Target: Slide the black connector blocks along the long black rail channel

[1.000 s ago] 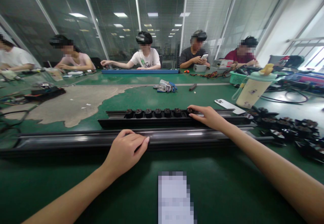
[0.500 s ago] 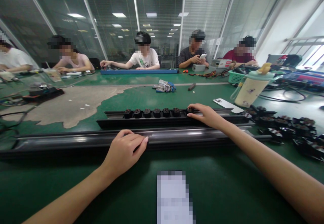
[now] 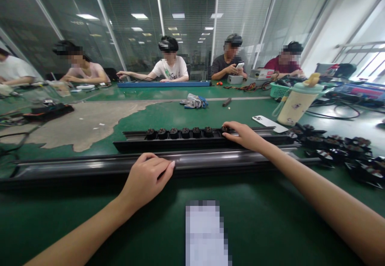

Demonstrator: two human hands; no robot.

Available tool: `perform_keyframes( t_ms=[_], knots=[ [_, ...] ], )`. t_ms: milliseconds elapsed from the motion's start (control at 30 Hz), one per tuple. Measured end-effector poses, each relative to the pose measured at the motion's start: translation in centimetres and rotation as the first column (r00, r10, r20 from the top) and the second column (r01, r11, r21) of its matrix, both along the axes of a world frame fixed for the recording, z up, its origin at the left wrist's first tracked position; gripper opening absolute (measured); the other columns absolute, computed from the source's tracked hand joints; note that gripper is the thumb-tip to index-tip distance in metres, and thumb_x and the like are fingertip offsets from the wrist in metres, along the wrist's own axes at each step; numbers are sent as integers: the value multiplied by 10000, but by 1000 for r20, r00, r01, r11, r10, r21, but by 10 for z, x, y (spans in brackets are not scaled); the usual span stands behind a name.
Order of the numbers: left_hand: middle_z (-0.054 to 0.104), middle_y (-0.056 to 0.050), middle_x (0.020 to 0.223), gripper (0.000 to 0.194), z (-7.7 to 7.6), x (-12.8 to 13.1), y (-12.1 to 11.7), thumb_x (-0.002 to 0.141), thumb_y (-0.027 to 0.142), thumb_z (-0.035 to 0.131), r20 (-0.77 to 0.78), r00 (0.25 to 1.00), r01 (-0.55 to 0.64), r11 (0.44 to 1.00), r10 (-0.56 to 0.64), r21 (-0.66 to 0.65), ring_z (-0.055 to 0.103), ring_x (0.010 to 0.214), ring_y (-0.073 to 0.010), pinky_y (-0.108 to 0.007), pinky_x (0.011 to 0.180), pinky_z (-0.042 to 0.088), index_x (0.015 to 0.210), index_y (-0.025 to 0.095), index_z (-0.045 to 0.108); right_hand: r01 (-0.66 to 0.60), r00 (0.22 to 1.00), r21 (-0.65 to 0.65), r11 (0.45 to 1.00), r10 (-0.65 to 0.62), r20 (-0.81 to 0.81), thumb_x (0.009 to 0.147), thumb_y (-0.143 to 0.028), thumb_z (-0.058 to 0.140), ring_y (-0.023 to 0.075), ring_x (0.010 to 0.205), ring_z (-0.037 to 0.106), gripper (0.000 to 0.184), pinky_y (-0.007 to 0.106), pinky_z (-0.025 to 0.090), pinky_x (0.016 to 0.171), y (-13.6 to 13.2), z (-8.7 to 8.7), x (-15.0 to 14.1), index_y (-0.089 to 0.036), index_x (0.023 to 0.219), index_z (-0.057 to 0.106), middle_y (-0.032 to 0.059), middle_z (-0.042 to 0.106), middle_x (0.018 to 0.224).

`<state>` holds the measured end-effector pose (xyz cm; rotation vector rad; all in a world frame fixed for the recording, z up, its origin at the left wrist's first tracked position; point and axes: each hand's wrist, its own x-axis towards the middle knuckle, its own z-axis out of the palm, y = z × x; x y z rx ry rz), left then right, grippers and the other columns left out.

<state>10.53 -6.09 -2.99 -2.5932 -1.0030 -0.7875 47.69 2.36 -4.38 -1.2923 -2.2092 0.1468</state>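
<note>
Two long black rails lie across the table in front of me. My left hand has its fingers curled over the near rail, thumb along its front edge. In the far rail several black round socket modules sit side by side in a row. At the row's right end my right hand pinches one more black socket module, partly hidden by the fingers, with a gap between it and its neighbour. More loose black modules are heaped on the right.
A phone lies close in front of me. A white phone, a cream tumbler and a green basket stand to the right. Gloves lie mid-table. Several people sit opposite, one at a blue bar.
Both hands keep their places on the rails and the module. The whole view shifts slightly left. Across the table, a dark cable now shows by one person's outstretched arm.
</note>
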Motion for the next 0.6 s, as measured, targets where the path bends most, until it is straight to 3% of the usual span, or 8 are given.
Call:
perform_keyframes(
  t_ms=[367, 600],
  knots=[
    [785, -9, 833, 393, -2, -1, 1, 1054, 311, 429, -1, 1000, -3, 1000, 3, 10, 680, 700, -158, -385, 826, 480, 826, 192, 726, 75, 997, -43, 996, -74, 29, 910, -386, 502, 238, 973, 619, 332, 363, 480, 901, 2, -6, -2, -179, 1163, 558, 123, 664, 1109],
    [786, -11, 838, 394, -1, 0, 1, 1056, 308, 431, -2, 1000, -3, 1000, 3, 11, 682, 704, -162, -390, 828, 482, 827, 184, 727, 104, 991, -105, 989, -94, 92, 968, -432, 430, 288, 1091, 638, 436, 410, 469, 960, -3, -5, -2, -162, 1305, 488, 157, 661, 1211]
  ],
)
